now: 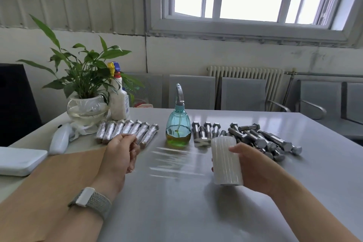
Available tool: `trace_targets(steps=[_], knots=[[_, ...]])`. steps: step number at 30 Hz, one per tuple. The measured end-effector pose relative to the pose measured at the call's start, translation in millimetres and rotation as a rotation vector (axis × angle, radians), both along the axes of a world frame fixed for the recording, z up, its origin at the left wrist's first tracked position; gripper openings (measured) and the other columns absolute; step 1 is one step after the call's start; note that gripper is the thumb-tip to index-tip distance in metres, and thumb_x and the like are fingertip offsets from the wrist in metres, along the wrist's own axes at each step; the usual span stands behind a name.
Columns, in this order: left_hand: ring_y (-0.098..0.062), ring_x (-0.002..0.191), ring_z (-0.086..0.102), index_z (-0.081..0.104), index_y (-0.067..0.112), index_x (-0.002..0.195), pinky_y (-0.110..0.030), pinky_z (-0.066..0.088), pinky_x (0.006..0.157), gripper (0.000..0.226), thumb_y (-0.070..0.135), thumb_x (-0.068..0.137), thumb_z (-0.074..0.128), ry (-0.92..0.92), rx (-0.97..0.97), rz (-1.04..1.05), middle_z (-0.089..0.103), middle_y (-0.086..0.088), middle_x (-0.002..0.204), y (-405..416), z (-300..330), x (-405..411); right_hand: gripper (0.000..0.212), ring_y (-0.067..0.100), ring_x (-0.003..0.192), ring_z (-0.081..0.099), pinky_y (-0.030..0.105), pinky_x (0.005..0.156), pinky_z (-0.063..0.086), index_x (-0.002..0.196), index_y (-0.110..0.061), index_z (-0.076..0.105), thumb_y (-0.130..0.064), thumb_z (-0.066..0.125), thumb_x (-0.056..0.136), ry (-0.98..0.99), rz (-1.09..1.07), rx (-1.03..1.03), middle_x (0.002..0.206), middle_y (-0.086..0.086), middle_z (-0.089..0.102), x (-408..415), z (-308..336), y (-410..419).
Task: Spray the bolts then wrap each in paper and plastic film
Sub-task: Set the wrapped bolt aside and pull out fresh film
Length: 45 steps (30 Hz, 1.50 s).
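My right hand (249, 165) grips a white roll of plastic film (225, 161) above the grey table (196, 212). A clear sheet of film (172, 161) stretches leftward from the roll to my left hand (121, 155), whose curled fingers pinch its free end. Behind my left hand lies a row of several wrapped bolts (127, 131). A pile of bare steel bolts (255, 139) lies behind the roll. A teal spray bottle (178, 129) with greenish liquid stands between the two groups.
Brown paper (59, 179) lies under my left forearm. A white flat case (19, 160) and a white handheld device (60, 139) sit at the left. At the back left stand a potted plant (86, 84) and a white spray bottle (118, 100). Metal chairs line the far side.
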<state>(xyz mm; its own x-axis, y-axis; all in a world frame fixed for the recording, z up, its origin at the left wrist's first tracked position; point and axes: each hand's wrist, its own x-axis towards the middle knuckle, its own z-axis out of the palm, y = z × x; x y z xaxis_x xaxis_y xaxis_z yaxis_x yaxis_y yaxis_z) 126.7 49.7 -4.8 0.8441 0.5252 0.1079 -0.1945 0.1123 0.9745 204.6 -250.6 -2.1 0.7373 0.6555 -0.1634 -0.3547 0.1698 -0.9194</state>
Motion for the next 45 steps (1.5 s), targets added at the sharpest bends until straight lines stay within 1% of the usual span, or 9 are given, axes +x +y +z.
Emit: trace_targets(steps=[4, 10, 17, 21, 28, 31, 37, 42, 45], knots=[[-0.009, 0.026, 0.022, 0.044, 0.013, 0.081, -0.011, 0.015, 0.037, 0.019, 0.014, 0.101, 0.041, 0.034, 0.059, 0.048, 0.038, 0.005, 0.043, 7, -1, 5, 0.083, 0.026, 0.08, 0.07, 0.04, 0.07, 0.06, 0.107, -0.006, 0.073, -0.037, 0.1, 0.035, -0.032, -0.103, -0.066, 0.096, 0.016, 0.07, 7, -2, -8], [-0.006, 0.028, 0.025, 0.046, 0.016, 0.083, -0.012, 0.02, 0.032, 0.02, 0.021, 0.103, 0.043, 0.017, 0.252, 0.091, 0.043, 0.009, 0.044, 11, -10, 11, 0.088, 0.037, 0.089, 0.07, 0.046, 0.076, 0.059, 0.12, 0.001, 0.06, -0.035, 0.096, 0.048, -0.053, -0.157, -0.064, 0.103, 0.021, 0.07, 9, -3, -13], [-0.006, 0.026, 0.023, 0.048, 0.016, 0.084, -0.008, 0.018, 0.033, 0.02, 0.022, 0.103, 0.044, 0.087, 0.218, 0.162, 0.044, 0.003, 0.049, 25, -5, 7, 0.059, 0.035, 0.097, 0.067, 0.045, 0.079, 0.059, 0.117, -0.003, 0.07, -0.034, 0.085, 0.069, -0.001, -0.108, -0.028, 0.112, 0.021, 0.067, 8, 12, -30], [-0.006, 0.023, 0.023, 0.049, 0.014, 0.084, -0.008, 0.015, 0.03, 0.02, 0.02, 0.102, 0.045, 0.094, 0.343, 0.22, 0.045, -0.005, 0.055, 27, 10, -1, 0.074, 0.033, 0.088, 0.072, 0.045, 0.073, 0.061, 0.109, -0.006, 0.071, -0.035, 0.097, 0.046, -0.046, -0.233, -0.085, 0.099, 0.019, 0.072, 7, 18, -35], [-0.007, 0.022, 0.028, 0.05, 0.01, 0.084, -0.013, 0.022, 0.027, 0.021, 0.021, 0.101, 0.047, 0.198, 0.492, 0.214, 0.049, -0.006, 0.055, 34, 10, -16, 0.081, 0.039, 0.084, 0.069, 0.047, 0.076, 0.056, 0.119, -0.003, 0.061, -0.043, 0.093, 0.057, -0.028, -0.252, -0.207, 0.096, 0.022, 0.069, -8, 17, -47], [-0.015, 0.028, 0.035, 0.052, 0.008, 0.081, -0.014, 0.023, 0.031, 0.023, 0.02, 0.101, 0.048, 0.3, 0.471, 0.185, 0.049, 0.0, 0.042, 46, -5, -19, 0.098, 0.041, 0.092, 0.067, 0.047, 0.081, 0.054, 0.122, -0.003, 0.062, -0.04, 0.096, 0.039, -0.01, -0.184, -0.229, 0.103, 0.025, 0.066, -17, 17, -60], [-0.014, 0.027, 0.033, 0.052, 0.007, 0.083, -0.016, 0.025, 0.032, 0.022, 0.02, 0.101, 0.049, 0.408, 0.512, 0.128, 0.047, 0.002, 0.035, 54, -22, -24, 0.108, 0.035, 0.073, 0.07, 0.042, 0.062, 0.06, 0.11, -0.001, 0.066, -0.04, 0.101, 0.016, -0.071, -0.292, -0.295, 0.088, 0.023, 0.07, -27, 11, -79], [-0.028, 0.063, 0.056, 0.05, 0.018, 0.079, -0.034, 0.046, 0.063, 0.022, 0.03, 0.098, 0.047, 0.531, 0.873, 0.164, 0.063, -0.006, 0.074, 46, -24, -28, 0.104, 0.035, 0.079, 0.072, 0.041, 0.064, 0.06, 0.119, -0.004, 0.057, -0.048, 0.096, 0.034, -0.127, -0.357, -0.455, 0.096, 0.025, 0.072, -31, 9, -92], [-0.028, 0.084, 0.052, 0.043, 0.022, 0.08, -0.037, 0.043, 0.078, 0.024, 0.034, 0.1, 0.039, 0.598, 1.062, 0.18, 0.059, -0.005, 0.09, 35, -24, -33, 0.088, 0.028, 0.107, 0.064, 0.042, 0.097, 0.051, 0.123, -0.022, 0.06, -0.077, 0.075, 0.056, -0.271, -0.484, -0.596, 0.12, 0.009, 0.066, -29, 9, -95]])
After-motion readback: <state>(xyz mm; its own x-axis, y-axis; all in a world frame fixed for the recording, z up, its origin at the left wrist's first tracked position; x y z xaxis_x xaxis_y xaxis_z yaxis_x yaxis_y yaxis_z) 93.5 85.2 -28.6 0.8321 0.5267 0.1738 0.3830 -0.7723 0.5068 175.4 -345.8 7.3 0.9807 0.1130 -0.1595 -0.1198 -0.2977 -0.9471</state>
